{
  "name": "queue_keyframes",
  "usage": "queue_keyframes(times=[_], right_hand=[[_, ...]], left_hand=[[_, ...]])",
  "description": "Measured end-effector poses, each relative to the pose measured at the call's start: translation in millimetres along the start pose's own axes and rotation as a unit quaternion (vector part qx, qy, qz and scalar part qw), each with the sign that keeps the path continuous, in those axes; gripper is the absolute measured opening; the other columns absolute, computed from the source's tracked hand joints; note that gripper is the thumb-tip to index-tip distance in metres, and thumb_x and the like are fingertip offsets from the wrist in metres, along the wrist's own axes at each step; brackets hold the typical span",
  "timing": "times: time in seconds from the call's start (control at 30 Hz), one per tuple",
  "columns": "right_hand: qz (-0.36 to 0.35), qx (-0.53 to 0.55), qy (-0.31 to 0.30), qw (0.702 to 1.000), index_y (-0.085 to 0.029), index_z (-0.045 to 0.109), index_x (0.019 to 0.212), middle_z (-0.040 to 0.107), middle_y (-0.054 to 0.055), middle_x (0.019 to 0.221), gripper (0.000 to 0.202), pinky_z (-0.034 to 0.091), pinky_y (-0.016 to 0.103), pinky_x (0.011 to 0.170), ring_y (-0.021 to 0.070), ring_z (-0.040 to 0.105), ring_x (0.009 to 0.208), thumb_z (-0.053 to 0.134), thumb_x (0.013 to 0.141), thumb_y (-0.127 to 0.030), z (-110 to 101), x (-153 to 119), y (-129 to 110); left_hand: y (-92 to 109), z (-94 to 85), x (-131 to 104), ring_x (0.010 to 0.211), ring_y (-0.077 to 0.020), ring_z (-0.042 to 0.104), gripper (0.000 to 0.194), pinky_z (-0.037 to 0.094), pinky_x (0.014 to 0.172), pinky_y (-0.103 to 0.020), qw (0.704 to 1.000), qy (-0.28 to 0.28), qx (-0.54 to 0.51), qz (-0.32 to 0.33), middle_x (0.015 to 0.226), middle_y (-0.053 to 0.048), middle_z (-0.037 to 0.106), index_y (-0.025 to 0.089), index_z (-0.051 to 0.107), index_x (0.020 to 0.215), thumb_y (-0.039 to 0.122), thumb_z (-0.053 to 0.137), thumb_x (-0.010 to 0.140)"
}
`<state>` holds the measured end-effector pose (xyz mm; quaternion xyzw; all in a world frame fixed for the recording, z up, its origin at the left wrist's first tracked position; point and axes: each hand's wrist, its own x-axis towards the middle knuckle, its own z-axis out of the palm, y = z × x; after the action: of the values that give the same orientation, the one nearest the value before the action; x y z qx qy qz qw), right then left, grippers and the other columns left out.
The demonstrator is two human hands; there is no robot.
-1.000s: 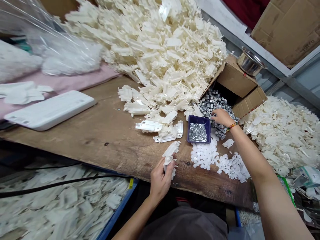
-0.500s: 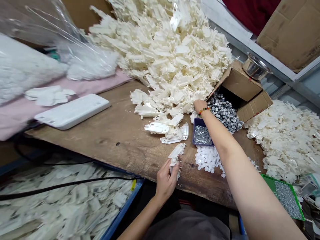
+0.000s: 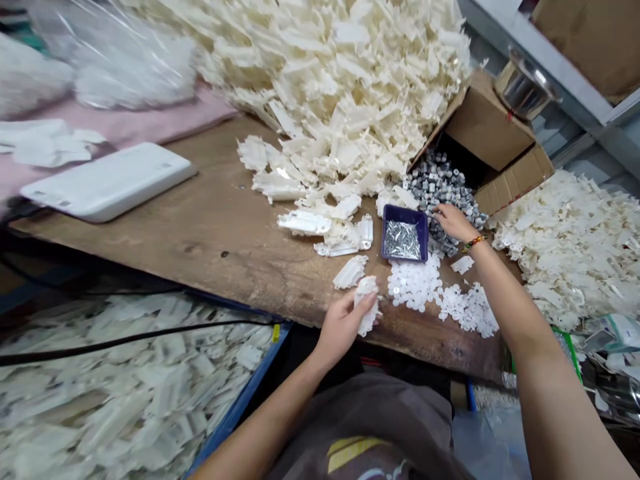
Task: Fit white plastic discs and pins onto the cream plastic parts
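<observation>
A white plastic piece is gripped between the thumb and fingers of my left hand, close to the table's front edge. Just beyond it another white part lies on the wood. My right hand reaches onto the heap of small grey metal pieces, its fingers bent down at the pile; what they hold, if anything, is too small to tell. Left of that hand stands a purple tray of metal pins. White discs are spread in front of the tray.
A large pile of cream plastic parts covers the back. An open cardboard box with a metal bowl stands behind the grey pieces. A white slab lies left; more parts are heaped right.
My right hand has moved from the edge of the cream pile, right and nearer, to the grey pieces. My left hand still holds a white piece, now turned and apart from the one beyond. The view has shifted.
</observation>
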<state>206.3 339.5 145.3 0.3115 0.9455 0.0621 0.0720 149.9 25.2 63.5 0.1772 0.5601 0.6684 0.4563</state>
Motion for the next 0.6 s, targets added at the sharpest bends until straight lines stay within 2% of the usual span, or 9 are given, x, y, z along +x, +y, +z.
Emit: queue_keyframes(times=[0.07,0.17,0.27,0.33,0.4,0.47,0.53,0.6], right_hand=[[0.022,0.026,0.01,0.999,-0.016,0.061,0.107,0.063,0.015,0.105,0.026,0.042,0.031,0.083,0.0213,0.057,0.099,0.043,0.09,-0.024,13.7,-23.9,6.0],[0.054,0.053,0.034,0.997,-0.013,0.061,0.106,0.06,0.019,0.107,0.025,0.041,0.034,0.084,0.0248,0.056,0.102,0.048,0.088,-0.024,26.4,-57.4,8.9],[0.052,0.099,0.044,0.993,-0.012,0.06,0.106,0.062,0.016,0.105,0.025,0.042,0.03,0.083,0.0215,0.057,0.099,0.049,0.088,-0.025,28.2,-86.8,3.5],[0.028,0.145,0.045,0.988,-0.014,0.062,0.101,0.065,0.01,0.101,0.022,0.043,0.025,0.081,0.0171,0.059,0.092,0.047,0.089,-0.026,26.3,-98.6,-8.1],[-0.009,0.181,0.063,0.981,-0.014,0.063,0.098,0.065,0.007,0.101,0.022,0.044,0.025,0.081,0.0153,0.059,0.09,0.046,0.089,-0.025,24.2,-99.8,-26.4],[-0.049,0.168,0.076,0.982,-0.013,0.064,0.094,0.065,0.008,0.101,0.021,0.043,0.028,0.086,0.0176,0.057,0.094,0.045,0.089,-0.021,22.8,-90.1,-48.7],[-0.072,0.104,0.039,0.991,-0.011,0.066,0.089,0.066,0.012,0.101,0.021,0.042,0.033,0.088,0.0229,0.056,0.101,0.046,0.087,-0.016,22.1,-73.6,-70.8],[-0.076,0.049,-0.031,0.995,-0.007,0.066,0.092,0.065,0.018,0.102,0.023,0.044,0.036,0.085,0.0277,0.056,0.104,0.045,0.083,-0.008,21.4,-56.8,-88.5]], left_hand=[[8.3,11.2,-1.9,0.053,-0.0169,0.062,0.044,0.052,0.051,-0.03,0.991,-0.061,-0.098,-0.072,0.078,-0.005,0.07,0.015,0.062,0.096,0.048,0.069,0.068],[13.1,24.7,-3.5,0.062,-0.0182,0.067,0.041,0.055,0.059,-0.03,0.972,-0.112,-0.175,-0.108,0.091,-0.007,0.071,0.016,0.059,0.1,0.037,0.071,0.068],[8.5,33.4,-5.3,0.069,-0.0201,0.069,0.037,0.055,0.067,-0.032,0.965,-0.129,-0.187,-0.128,0.093,-0.009,0.071,0.014,0.058,0.102,0.028,0.069,0.07],[2.0,38.2,-6.0,0.069,-0.0209,0.069,0.035,0.055,0.068,-0.033,0.968,-0.12,-0.166,-0.144,0.089,-0.01,0.072,0.012,0.059,0.101,0.027,0.067,0.071],[-5.0,42.5,-5.9,0.065,-0.0206,0.069,0.033,0.055,0.066,-0.033,0.974,-0.095,-0.134,-0.154,0.084,-0.009,0.072,0.011,0.059,0.099,0.027,0.066,0.071],[-11.0,45.9,-5.5,0.061,-0.0195,0.068,0.032,0.054,0.063,-0.031,0.979,-0.073,-0.107,-0.155,0.082,-0.008,0.072,0.012,0.06,0.097,0.028,0.065,0.07],[-15.0,47.7,-5.5,0.06,-0.0185,0.067,0.034,0.053,0.061,-0.03,0.982,-0.067,-0.093,-0.151,0.082,-0.007,0.072,0.013,0.059,0.098,0.03,0.065,0.069],[-17.1,48.0,-6.5,0.061,-0.018,0.067,0.035,0.052,0.061,-0.029,0.983,-0.072,-0.081,-0.149,0.084,-0.006,0.072,0.013,0.059,0.097,0.032,0.066,0.069]])
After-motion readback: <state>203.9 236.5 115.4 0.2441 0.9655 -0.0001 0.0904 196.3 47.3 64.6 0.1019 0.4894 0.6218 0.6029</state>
